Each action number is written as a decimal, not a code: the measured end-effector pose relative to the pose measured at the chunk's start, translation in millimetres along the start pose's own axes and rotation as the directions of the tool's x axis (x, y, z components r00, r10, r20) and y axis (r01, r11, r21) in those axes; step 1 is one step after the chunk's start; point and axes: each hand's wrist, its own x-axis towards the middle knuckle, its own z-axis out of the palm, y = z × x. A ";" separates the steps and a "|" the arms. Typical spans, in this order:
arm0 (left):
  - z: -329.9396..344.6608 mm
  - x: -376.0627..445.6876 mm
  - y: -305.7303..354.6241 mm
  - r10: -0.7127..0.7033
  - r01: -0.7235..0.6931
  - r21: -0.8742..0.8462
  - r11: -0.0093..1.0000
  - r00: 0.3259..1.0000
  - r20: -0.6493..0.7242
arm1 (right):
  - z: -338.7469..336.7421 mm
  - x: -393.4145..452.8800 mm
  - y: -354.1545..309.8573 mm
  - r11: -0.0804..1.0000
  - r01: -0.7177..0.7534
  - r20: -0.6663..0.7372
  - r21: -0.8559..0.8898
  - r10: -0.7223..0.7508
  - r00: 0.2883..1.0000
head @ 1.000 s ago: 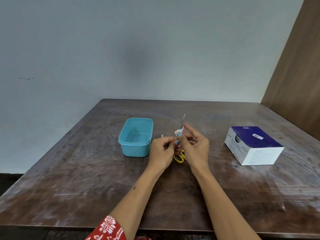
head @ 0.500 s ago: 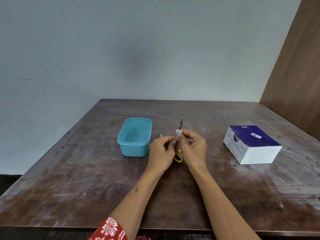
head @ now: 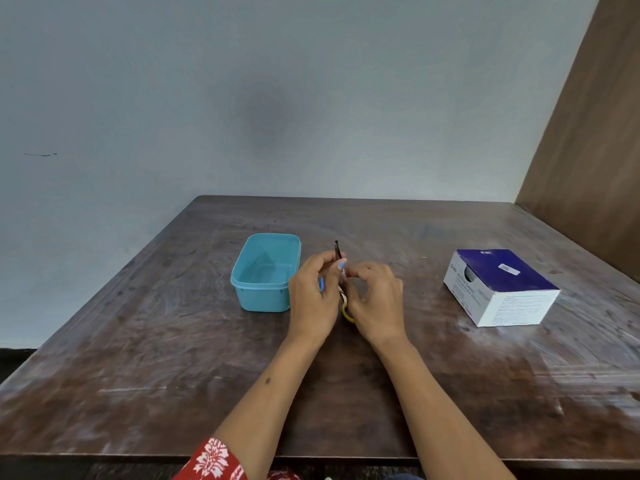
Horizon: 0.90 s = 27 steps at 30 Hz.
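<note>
Between tub (head: 264,300) and box (head: 503,272), scissors (head: 337,250) sit amid two curled hands.
Fingertips of left hand (head: 311,299) and right hand (head: 378,303) meet by the blade; what they pinch, I cannot tell. Scissors look light, stiff, sharp-tipped: grip the yellow handles.

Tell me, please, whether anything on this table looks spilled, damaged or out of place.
Nothing looks spilled or broken. The table is streaked with whitish scuffs, seemingly wear. The blue-and-white box sits skewed to the table's edges, and the teal container stands open and empty. Yellow-handled scissors are partly hidden by the left hand and right hand.
</note>
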 end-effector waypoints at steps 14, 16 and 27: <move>1.6 1.4 -1.7 -0.049 0.050 -0.049 0.998 0.999 0.010 | 0.9 0.0 -1.2 0.994 0.024 -0.068 -0.109 -0.032 0.997; 1.7 0.9 -1.9 -0.047 0.048 -0.051 0.998 0.999 0.012 | 0.2 -0.2 -2.8 0.993 0.033 -0.093 -0.114 -0.044 0.995; 1.3 0.2 -0.6 -0.042 0.043 -0.055 0.998 0.999 0.013 | -0.4 -1.8 -3.0 0.988 0.015 -0.049 -0.157 -0.023 0.999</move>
